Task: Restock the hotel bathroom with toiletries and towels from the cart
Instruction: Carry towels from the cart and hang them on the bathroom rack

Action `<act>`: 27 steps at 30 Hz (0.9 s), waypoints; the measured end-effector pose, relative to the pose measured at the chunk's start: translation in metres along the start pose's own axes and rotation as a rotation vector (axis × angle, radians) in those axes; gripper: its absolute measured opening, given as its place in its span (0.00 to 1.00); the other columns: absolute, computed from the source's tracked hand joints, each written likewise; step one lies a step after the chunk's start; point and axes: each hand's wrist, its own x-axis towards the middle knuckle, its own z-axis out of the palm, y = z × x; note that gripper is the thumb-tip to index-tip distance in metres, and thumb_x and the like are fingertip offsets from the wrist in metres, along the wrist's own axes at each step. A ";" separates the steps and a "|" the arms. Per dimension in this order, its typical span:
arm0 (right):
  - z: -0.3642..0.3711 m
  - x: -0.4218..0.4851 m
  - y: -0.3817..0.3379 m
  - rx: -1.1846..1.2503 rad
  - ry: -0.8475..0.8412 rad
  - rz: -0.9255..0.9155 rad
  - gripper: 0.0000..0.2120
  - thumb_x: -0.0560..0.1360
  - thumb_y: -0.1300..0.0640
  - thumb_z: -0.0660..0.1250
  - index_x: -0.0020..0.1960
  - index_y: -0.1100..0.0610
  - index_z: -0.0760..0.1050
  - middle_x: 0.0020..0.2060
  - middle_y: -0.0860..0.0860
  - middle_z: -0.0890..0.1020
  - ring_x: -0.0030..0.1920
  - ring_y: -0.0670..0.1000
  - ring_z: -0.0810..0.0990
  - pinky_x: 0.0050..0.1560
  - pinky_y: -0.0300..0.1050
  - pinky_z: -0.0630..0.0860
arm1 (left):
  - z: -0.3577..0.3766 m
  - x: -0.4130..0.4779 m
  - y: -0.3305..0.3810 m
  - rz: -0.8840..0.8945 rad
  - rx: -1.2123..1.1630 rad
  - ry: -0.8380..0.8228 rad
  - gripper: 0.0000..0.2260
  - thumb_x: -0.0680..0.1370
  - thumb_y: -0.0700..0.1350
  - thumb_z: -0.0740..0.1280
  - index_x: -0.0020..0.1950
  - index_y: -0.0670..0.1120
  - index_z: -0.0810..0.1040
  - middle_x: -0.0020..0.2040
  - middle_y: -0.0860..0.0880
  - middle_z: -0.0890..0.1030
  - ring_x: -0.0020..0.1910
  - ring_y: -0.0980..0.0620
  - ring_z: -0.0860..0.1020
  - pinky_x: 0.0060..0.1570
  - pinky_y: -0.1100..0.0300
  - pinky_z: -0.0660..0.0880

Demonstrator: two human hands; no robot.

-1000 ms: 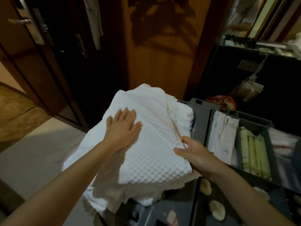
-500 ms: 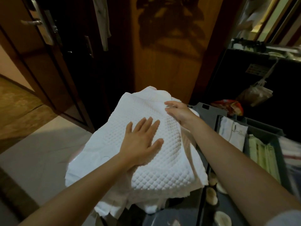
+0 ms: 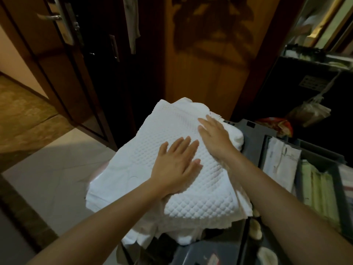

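Observation:
A stack of folded white towels (image 3: 172, 131) with a quilted top layer rests on the left end of the grey cart (image 3: 254, 129). My left hand (image 3: 177, 163) lies flat on the middle of the top towel, fingers spread. Just beyond it, my right hand (image 3: 214, 136) presses palm-down on the towel's right side, fingers together and pointing away. Neither hand grips anything. The cart's compartments at the right hold white paper packets (image 3: 280, 159) and pale green packets (image 3: 317, 188).
A dark wooden door (image 3: 57, 54) with a metal handle stands open at the left, and a wood panel (image 3: 210, 64) is straight ahead. A red packet (image 3: 278, 125) and a brown bag (image 3: 309, 111) sit at the cart's far end. Pale floor tiles (image 3: 57, 178) lie at the left.
My right hand left the towel's near right edge, reached to the far edge, and now rests flat on top. My left hand shifted toward the near right of the towel.

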 end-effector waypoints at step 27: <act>0.010 -0.006 -0.002 0.026 -0.244 -0.019 0.22 0.82 0.45 0.46 0.75 0.43 0.53 0.76 0.44 0.55 0.76 0.49 0.49 0.75 0.51 0.48 | -0.071 0.016 -0.084 -0.601 -1.363 -0.093 0.09 0.75 0.39 0.68 0.54 0.46 0.76 0.50 0.44 0.83 0.49 0.44 0.82 0.48 0.50 0.79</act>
